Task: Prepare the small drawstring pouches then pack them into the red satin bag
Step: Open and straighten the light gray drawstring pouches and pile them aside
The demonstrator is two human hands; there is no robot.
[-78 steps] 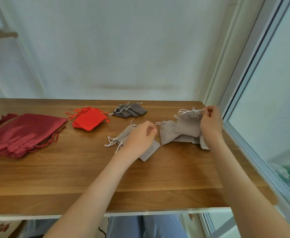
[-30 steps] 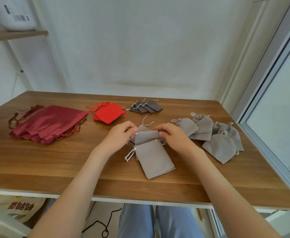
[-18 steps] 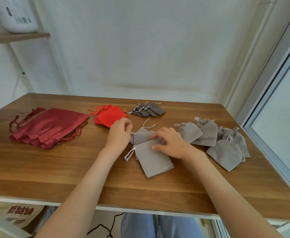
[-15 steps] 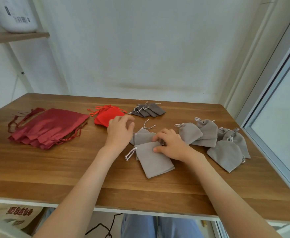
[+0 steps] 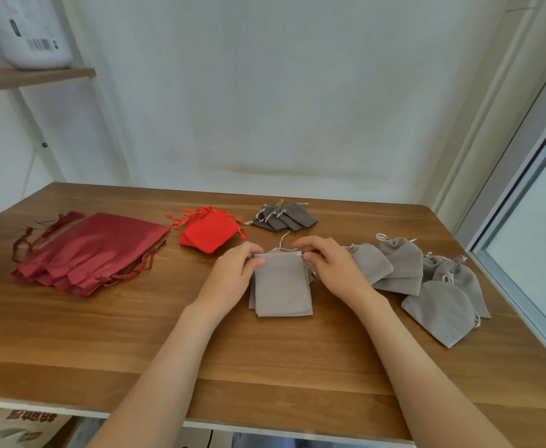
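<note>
**Two hands on a grey pouch**

A flat grey pouch (image 5: 281, 286) lay in the middle of the wooden worktop (image 5: 135, 334), on top of one or two more just like it. Both hands were at its top edge. The left hand (image 5: 232, 276) pinched the top left corner, with the thumb on the cloth. The right hand (image 5: 333, 270) had curled fingers on the top right corner, where the white string comes out. The pouch sat right between the two hands, and its bottom end pointed at the person.

Just right of the right hand lay a bunch of puffy grey pouches (image 5: 426, 279) with their tops pulled tight. They touched and partly covered each other.

Behind the hands was a small fan of dark grey pouches (image 5: 284, 216). Next to it, on the left, lay some bright red pouches (image 5: 208, 229). Far off to the left, well away from both hands, was a pile of big dark red bags (image 5: 93, 250), flat, with their cords lying loose.

A shelf (image 5: 32, 77) up on the left held a white tub (image 5: 26, 30).
</note>
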